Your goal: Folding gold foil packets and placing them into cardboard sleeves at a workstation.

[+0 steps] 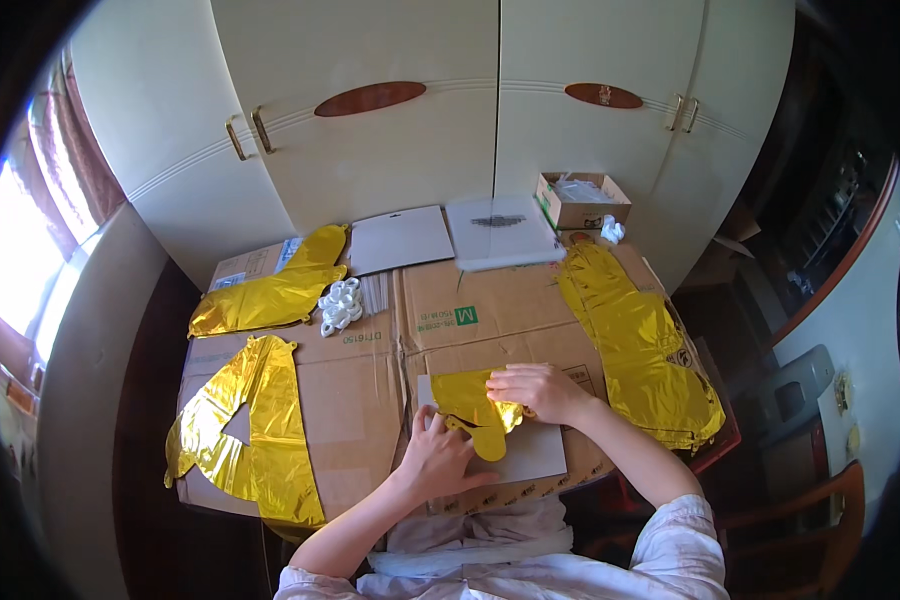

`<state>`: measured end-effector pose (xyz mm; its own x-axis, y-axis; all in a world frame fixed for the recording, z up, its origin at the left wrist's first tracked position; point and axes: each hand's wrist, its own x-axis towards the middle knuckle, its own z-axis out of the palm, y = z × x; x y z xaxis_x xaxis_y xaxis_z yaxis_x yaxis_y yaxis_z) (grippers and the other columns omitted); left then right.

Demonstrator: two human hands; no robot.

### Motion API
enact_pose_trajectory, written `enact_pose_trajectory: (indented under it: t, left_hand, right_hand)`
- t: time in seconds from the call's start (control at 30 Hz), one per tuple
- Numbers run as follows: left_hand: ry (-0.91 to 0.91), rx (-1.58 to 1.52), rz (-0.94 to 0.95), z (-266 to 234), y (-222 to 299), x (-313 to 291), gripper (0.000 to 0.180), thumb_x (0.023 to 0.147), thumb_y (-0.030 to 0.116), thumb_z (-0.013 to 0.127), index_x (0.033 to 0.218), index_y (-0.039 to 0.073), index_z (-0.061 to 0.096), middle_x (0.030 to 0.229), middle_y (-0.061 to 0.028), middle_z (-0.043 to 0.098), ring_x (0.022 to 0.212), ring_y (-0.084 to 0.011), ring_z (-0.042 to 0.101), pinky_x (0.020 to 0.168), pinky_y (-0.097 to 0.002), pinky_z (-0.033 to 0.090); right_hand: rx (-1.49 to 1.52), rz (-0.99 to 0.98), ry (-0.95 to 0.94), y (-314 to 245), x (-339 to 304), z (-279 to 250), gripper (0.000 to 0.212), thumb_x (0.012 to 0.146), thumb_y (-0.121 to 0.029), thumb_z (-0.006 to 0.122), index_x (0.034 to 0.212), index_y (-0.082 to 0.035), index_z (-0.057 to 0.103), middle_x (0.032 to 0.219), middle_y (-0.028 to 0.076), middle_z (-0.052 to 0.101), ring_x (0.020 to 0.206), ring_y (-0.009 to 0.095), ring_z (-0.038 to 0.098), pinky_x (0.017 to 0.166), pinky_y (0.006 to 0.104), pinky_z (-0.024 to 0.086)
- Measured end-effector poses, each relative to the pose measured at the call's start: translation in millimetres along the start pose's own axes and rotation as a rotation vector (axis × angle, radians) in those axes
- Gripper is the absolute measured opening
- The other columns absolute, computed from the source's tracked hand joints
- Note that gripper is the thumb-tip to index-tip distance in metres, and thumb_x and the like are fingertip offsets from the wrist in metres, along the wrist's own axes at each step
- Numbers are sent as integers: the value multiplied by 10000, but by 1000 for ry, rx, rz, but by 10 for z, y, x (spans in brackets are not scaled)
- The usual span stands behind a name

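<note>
A gold foil balloon (461, 392), deflated and partly folded, lies on a pale flat sheet (538, 457) at the table's near edge. Its rounded lower end points toward me. My left hand (438, 456) has its fingertips closed on the foil's left edge, with the thumb stretched over the sheet. On the right side of the same balloon, my right hand (544, 393) presses with fingers together and bent around a crumpled fold. Parts of the foil under both hands are hidden.
Flat gold foil balloons lie at near left (278, 420), far left (260, 303) and right (635, 350) on the cardboard-covered table (355, 400). White ribbon rolls (341, 307), a white board (402, 240), a clear-wrapped pack (500, 240) and an open box (582, 212) sit farther back.
</note>
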<state>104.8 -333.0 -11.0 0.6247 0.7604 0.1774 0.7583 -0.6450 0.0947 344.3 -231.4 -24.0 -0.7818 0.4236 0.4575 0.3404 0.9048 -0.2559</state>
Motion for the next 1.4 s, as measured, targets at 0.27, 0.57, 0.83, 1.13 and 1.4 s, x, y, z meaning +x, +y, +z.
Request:
enact_pose_trajectory:
  t: [0.27, 0.57, 0.83, 1.13, 1.4]
  left_hand:
    - [-29, 12, -9, -35, 12, -10, 610, 816, 693, 564, 1083, 160, 690, 917, -92, 680, 1124, -343, 537, 1047, -651, 255]
    - [0, -53, 9, -65, -35, -43, 454, 821, 525, 640, 1003, 111, 676, 881, -122, 676, 1087, -327, 574, 1027, -598, 329]
    - [9, -188, -206, -513, -269, 284, 349, 853, 203, 616, 1147, 14, 600, 1198, -203, 615, 1171, -325, 573, 1024, -441, 436]
    - [86, -111, -138, 353, -269, 464, 612, 957, 354, 480, 1419, -43, 417, 1488, -214, 411, 1422, -338, 342, 1172, -491, 232]
    - [97, -74, -135, 377, -256, 460, 623, 950, 369, 484, 1424, -30, 423, 1500, -215, 393, 1428, -355, 322, 1176, -489, 221]
  right_hand:
    - [-17, 22, -90, -79, -95, 44, 375, 769, -32, 645, 1139, -74, 689, 1278, 78, 640, 1235, 218, 575, 1092, 396, 436]
    - [46, 35, -20, -93, -128, 96, 330, 779, -62, 664, 1108, -69, 691, 1249, 84, 648, 1217, 222, 587, 1068, 396, 463]
    - [39, 5, 1, -98, -103, 90, 321, 729, -44, 695, 1049, -54, 677, 1228, 84, 646, 1187, 256, 602, 1037, 416, 490]
    - [71, 47, -66, -110, -115, 78, 377, 693, -90, 709, 1065, -38, 680, 1234, 96, 634, 1213, 259, 573, 1097, 411, 429]
    - [315, 234, -172, -183, -53, -151, 482, 925, -297, 588, 1306, -2, 573, 1384, 153, 548, 1309, 281, 500, 1163, 474, 302]
